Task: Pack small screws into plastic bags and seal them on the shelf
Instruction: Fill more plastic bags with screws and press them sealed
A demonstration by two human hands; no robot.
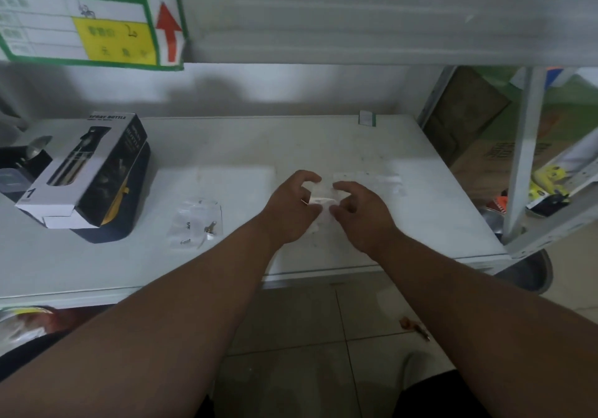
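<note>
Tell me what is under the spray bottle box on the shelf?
The spray bottle box lies tilted on a dark blue thing with a yellow strip at its side. The box covers most of it, so I cannot name it.

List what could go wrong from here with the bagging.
Both hands, left hand and right hand, pinch a small clear bag above the shelf; a slip could spill screws. The filled bag near the front edge could be knocked to the floor.
</note>
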